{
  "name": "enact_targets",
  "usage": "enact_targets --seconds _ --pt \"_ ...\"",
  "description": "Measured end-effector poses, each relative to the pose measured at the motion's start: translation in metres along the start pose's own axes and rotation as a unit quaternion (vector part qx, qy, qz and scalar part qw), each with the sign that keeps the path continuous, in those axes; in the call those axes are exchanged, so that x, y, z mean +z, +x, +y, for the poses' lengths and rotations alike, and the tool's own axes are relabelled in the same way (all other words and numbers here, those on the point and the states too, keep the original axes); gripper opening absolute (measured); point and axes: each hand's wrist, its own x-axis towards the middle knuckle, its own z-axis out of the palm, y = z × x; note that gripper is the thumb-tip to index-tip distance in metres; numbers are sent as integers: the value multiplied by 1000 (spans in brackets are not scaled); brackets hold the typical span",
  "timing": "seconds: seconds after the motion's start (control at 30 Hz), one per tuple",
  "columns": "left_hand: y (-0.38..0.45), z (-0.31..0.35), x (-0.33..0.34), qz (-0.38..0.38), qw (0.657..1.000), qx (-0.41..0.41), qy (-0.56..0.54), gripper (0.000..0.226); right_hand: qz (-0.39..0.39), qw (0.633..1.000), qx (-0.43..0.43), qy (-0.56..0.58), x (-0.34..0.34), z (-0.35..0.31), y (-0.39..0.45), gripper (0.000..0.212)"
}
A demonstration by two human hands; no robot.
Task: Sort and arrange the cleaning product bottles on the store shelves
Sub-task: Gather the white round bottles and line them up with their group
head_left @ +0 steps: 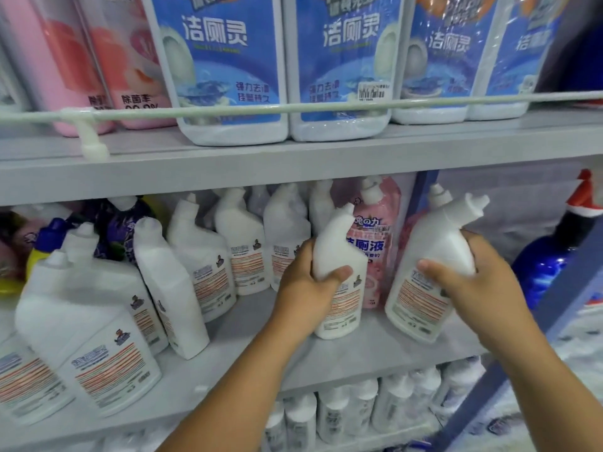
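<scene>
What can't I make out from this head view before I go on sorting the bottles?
- Top shelf: the blue-label bottles are cut off by the upper edge; caps unseen.
- Pink bottle on the middle shelf: lower label hidden by the white bottle in the left hand.
- White bottle in the right hand: small print too blurred to read.
- Bottom shelf bottles: blurred, labels illegible.
</scene>
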Motion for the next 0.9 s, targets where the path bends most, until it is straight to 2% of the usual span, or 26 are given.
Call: enact_targets --seconds 0.2,0.3,0.37,0.43,0.47,0.5,0.57,0.63,0.7,0.73,0.8,0.87,0.9 --pt "16 4 11 -79 996 2 31 53 25 998 -7 -54 14 29 3 56" --pt "15 -2 -3 -82 992 33 93 41 39 995 -3 -90 16 30 4 58" --pt "19 -8 -20 1 994 67 84 31 119 985 -48 -111 14 29 -4 59" --pt "27 -10 -45 121 986 93 64 30 199 968 -135 -75 18 12 -25 41" --pt "31 -8 -57 173 976 111 74 33 199 961 -183 -50 25 0 -34 30" --pt "34 -4 -69 213 964 128 97 40 168 961 -219 -17 34 -13 -40 22" --pt "43 10 -87 254 943 155 149 45 49 973 -225 29 65 -38 -39 17" --pt "58 20 -96 248 933 152 212 37 -69 982 -169 46 102 -65 -25 23" --pt "74 26 -99 209 930 96 287 33 -145 982 -122 -4 142 -88 -6 39" --pt "81 28 -101 185 932 66 306 38 -160 980 -104 -55 159 -100 3 47" --pt "87 33 -103 169 931 -7 324 41 -142 980 -76 -117 189 -106 21 60" --pt "89 36 -106 172 921 -50 345 39 -119 975 -57 -178 210 -99 37 61" --pt "87 36 -107 172 919 -46 352 38 -105 970 -57 -211 219 -90 43 59"
